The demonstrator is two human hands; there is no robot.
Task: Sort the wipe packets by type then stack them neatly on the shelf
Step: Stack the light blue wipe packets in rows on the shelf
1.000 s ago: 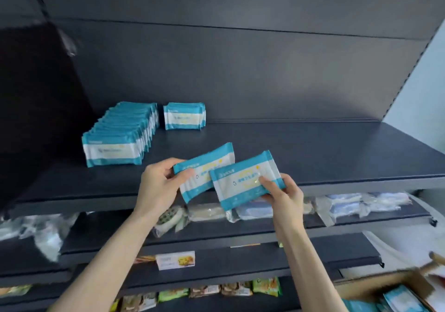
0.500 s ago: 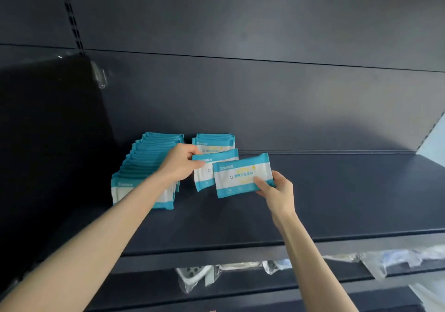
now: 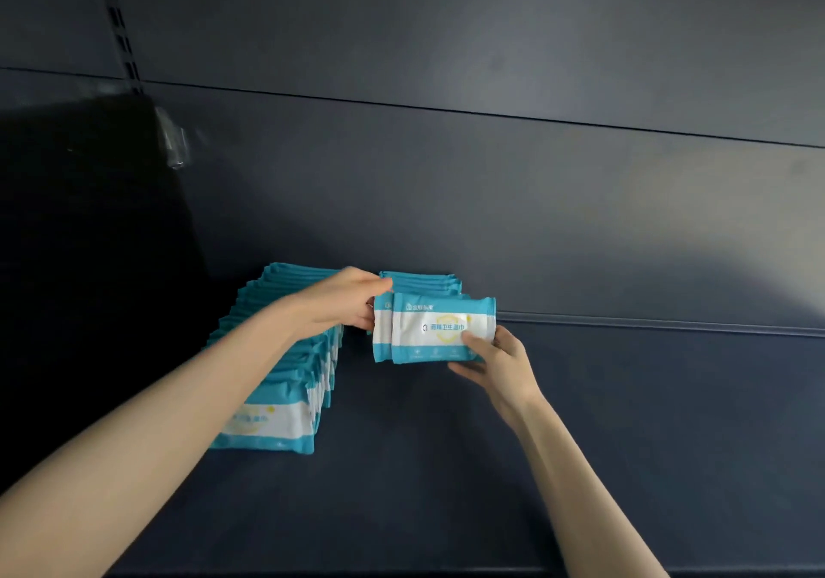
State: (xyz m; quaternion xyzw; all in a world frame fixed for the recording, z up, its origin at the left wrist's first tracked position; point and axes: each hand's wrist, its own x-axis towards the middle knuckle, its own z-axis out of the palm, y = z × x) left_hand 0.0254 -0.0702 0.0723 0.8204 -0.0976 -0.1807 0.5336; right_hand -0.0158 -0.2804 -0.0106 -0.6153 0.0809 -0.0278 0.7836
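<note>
Two teal-and-white wipe packets stand upright near the back of the dark shelf (image 3: 625, 443). My right hand (image 3: 495, 361) pinches the front packet (image 3: 439, 329) at its lower right corner. My left hand (image 3: 343, 300) grips the left edge of the packet behind it (image 3: 381, 332). Directly behind them stand a few more packets (image 3: 422, 280) against the back wall. To the left, a long row of several identical packets (image 3: 277, 399) runs from the back wall toward me, partly hidden by my left forearm.
A black side panel (image 3: 89, 265) closes off the shelf on the left. The dark back wall (image 3: 491, 198) rises behind the packets. Bare shelf surface stretches to the right and toward the front edge.
Both hands have carried the two packets up from below the shelf edge and back to the short row at the wall. The packets now overlap closely and stand upright.
</note>
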